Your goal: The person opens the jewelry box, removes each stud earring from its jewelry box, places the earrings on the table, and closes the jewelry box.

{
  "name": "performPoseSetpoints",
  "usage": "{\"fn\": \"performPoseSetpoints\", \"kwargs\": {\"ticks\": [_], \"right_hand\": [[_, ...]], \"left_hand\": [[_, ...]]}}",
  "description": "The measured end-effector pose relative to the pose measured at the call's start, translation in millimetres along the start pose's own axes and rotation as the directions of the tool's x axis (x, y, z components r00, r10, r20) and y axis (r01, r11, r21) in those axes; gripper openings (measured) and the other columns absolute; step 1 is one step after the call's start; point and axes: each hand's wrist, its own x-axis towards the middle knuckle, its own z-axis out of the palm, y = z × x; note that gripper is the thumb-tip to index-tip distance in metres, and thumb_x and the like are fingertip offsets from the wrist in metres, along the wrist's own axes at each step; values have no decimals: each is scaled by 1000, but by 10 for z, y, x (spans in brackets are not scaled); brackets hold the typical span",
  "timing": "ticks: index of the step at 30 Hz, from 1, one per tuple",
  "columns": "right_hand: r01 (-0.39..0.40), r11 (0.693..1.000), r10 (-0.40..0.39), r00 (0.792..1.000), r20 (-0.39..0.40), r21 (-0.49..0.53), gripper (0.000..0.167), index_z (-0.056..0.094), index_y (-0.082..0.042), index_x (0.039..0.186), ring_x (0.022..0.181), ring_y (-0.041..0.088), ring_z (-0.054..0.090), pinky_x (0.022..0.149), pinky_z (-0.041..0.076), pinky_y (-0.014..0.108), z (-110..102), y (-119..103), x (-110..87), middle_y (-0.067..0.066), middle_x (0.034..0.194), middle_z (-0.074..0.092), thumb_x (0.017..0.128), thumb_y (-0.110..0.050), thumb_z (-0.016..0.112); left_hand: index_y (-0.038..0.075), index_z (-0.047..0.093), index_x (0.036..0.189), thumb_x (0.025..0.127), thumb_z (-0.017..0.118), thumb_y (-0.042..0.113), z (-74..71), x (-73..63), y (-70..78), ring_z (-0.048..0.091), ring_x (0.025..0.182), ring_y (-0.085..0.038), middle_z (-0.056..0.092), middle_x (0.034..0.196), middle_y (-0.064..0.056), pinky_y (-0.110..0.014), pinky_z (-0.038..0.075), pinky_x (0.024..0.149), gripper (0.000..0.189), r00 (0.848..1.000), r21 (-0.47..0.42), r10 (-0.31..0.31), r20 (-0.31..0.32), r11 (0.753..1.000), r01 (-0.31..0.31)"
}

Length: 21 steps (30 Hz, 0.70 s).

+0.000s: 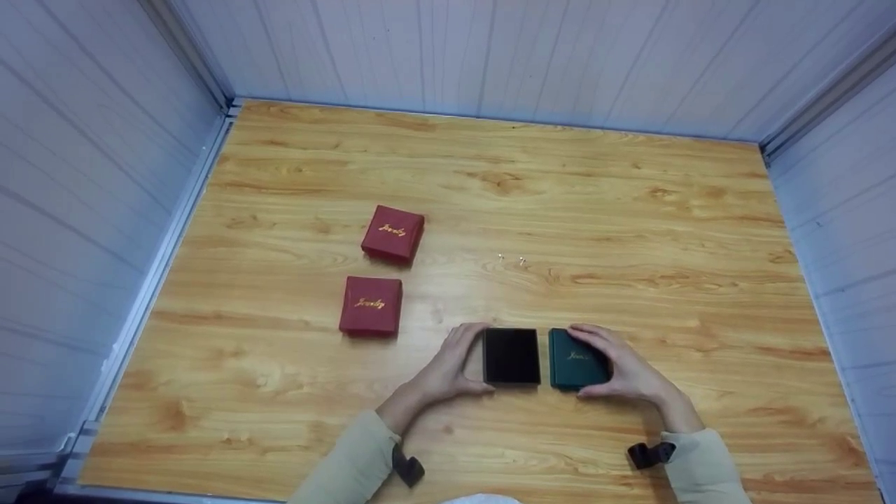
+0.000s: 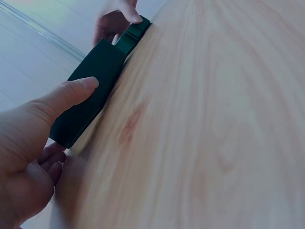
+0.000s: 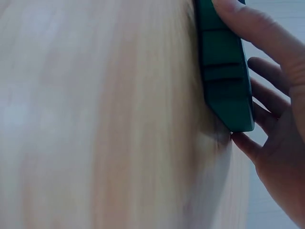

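Two parts of a dark green jewelry box lie side by side on the wooden table. My left hand [image 1: 448,367] grips the box base [image 1: 512,357], which shows a black inside. In the left wrist view the thumb presses on the green side of the base [image 2: 88,112]. With my right hand [image 1: 626,364] I hold the green lid [image 1: 572,358], gold script facing up, thumb at the near edge and fingers at the far edge. A narrow gap parts lid and base. Beyond them lie two tiny shiny pieces, one left [image 1: 500,257] and one right [image 1: 522,260], perhaps earrings.
To the left on the table [image 1: 630,189] stand two closed red jewelry boxes with gold lettering, a farther one [image 1: 393,233] and a nearer one [image 1: 371,305]. Pale panel walls [image 1: 455,56] border the table at the back and both sides.
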Motion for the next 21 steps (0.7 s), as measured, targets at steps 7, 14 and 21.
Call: {"fn": "performPoseSetpoints", "kwargs": {"ticks": [7,14,21], "right_hand": [[-14,1000,14,1000,-2,-10,89,41,-12,133,118,24,35,96,24,19,-10,-34,8,6,133,38,58,-37,81],[-6,1000,6,1000,3,-10,89,41,-11,133,119,24,35,97,22,17,-4,-54,12,6,133,38,58,-36,81],[25,1000,-25,1000,-12,4,88,40,-10,133,118,24,35,97,22,16,-35,-99,52,6,133,38,59,-33,81]], "left_hand": [[7,29,133,59,81,31,-6,-1,8,31,115,-17,37,128,-5,-35,26,98,93,1000,-11,4,0,1000,-4],[6,29,132,59,80,32,8,-13,7,32,115,-18,37,127,-5,-35,26,98,93,1000,2,1,-3,1000,-1],[4,30,133,58,81,31,5,-3,-2,30,118,-19,36,128,-4,-36,25,100,95,1000,10,-8,-7,1000,8]]}}
